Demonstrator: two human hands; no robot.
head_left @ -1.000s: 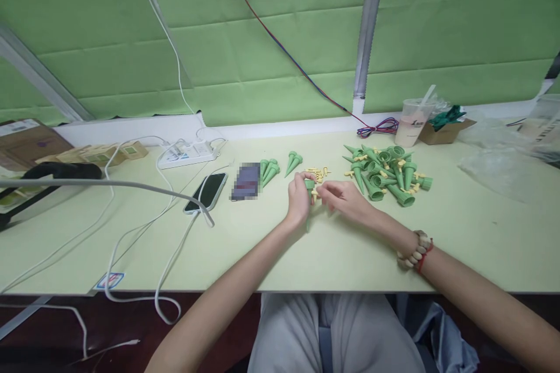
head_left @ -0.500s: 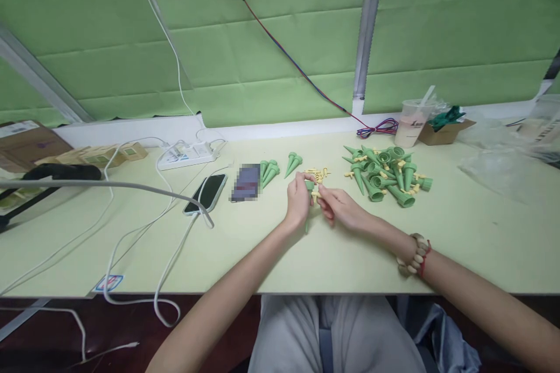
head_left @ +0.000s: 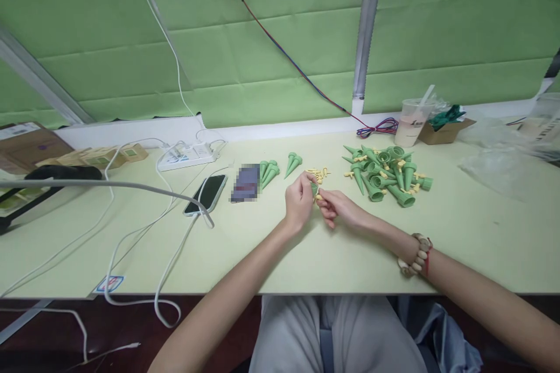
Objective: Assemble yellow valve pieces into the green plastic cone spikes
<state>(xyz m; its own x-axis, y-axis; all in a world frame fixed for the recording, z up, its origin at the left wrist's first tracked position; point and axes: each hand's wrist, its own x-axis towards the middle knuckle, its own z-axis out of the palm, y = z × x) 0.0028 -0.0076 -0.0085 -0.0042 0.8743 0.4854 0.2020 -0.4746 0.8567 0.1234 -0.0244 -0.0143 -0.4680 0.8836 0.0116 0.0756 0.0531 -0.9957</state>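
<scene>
Over the tabletop [head_left: 280,256], the left hand [head_left: 298,203] grips a cone [head_left: 313,187]; the right hand [head_left: 339,208] pinches a peg [head_left: 318,197]. Misaligned pressure could make the peg slip away.

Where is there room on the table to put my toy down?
Bare table lies right of the right hand, below the cone pile. Also bare between the white cable and left hand. Crowded around the phone.

My left hand [head_left: 298,203] covers most of the green cone [head_left: 313,187] in its grip. The yellow piece [head_left: 318,197] at my right hand [head_left: 339,208] is too small to identify. A blurred rectangle [head_left: 245,182] lies beside the phone [head_left: 206,193].
</scene>
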